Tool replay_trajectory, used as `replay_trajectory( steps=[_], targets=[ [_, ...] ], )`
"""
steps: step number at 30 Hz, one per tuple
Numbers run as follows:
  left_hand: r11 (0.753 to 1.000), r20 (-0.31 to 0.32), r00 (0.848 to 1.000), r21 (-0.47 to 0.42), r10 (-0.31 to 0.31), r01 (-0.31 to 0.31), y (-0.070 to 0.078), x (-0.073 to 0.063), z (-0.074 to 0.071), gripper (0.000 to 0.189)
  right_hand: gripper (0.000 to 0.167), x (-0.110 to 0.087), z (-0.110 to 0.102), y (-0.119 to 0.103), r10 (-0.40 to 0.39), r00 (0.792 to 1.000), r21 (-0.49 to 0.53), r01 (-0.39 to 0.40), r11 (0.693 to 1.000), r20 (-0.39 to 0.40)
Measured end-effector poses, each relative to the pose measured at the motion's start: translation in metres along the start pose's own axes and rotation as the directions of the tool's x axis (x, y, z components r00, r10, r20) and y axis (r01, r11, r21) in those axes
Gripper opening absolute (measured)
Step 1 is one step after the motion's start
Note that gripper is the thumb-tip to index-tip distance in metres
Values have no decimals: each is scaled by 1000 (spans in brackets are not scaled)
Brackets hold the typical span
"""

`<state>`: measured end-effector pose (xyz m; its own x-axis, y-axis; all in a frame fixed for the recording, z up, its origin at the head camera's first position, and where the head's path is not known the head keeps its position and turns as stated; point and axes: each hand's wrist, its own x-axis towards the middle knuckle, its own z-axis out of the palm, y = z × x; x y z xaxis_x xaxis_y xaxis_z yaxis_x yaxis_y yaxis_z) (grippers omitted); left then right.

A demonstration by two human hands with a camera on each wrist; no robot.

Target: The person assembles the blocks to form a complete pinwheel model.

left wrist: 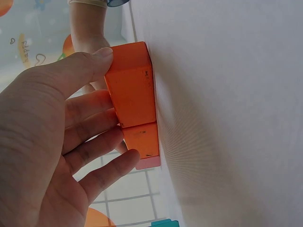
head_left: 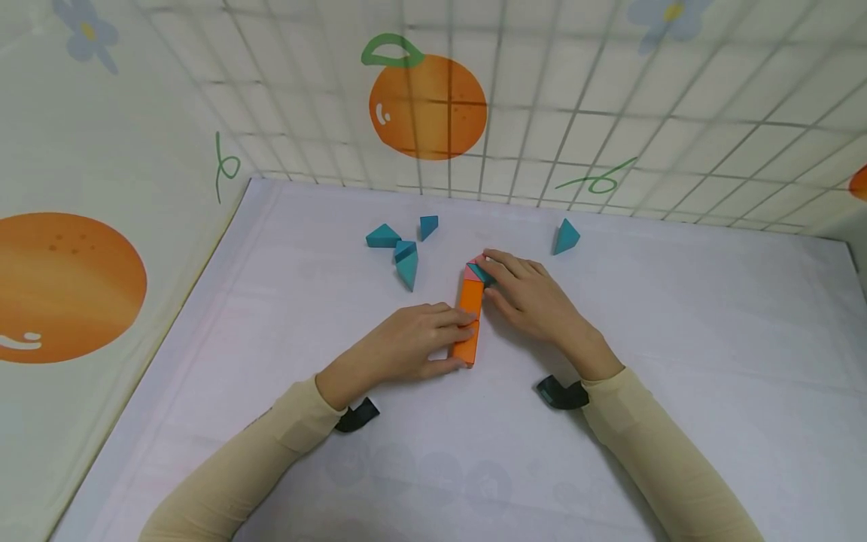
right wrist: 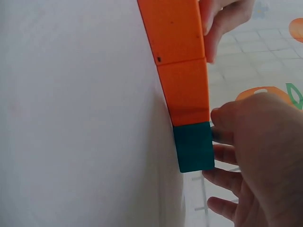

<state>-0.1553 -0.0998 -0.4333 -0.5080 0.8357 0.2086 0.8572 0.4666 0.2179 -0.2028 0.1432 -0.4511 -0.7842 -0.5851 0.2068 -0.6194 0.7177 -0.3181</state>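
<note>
Two orange rectangular blocks (head_left: 472, 299) lie end to end in a row on the white table. At the row's far end sit pink triangular pieces (head_left: 471, 274) and a teal triangular block (right wrist: 195, 147). My left hand (head_left: 423, 339) rests over the orange blocks, fingertips on their top edge and thumb at the near end (left wrist: 129, 56). My right hand (head_left: 531, 297) lies over the far end, its fingers spread across the pink and teal pieces and partly hiding them. Its thumb (right wrist: 222, 116) is by the top edge where orange meets teal.
Several loose teal triangular blocks (head_left: 383, 236) are grouped left of the row's far end. One more teal triangle (head_left: 566, 237) stands farther right. A white fabric wall with grid lines and a printed orange (head_left: 428, 108) rises behind the table.
</note>
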Motion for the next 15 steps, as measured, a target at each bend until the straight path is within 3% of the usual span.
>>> replay_trajectory(
  steps=[10, 15],
  targets=[
    [1000, -11, 1000, -4, 4, -4, 1, 0, -1, 45, 45, 0, -3, 0, 8, 1000, 14, -8, 1000, -19],
    [1000, -9, 1000, -7, 0, -1, 1, 0, -2, 45, 48, -2, -15, 8, 54, 998, -8, -55, 998, -37]
  ],
)
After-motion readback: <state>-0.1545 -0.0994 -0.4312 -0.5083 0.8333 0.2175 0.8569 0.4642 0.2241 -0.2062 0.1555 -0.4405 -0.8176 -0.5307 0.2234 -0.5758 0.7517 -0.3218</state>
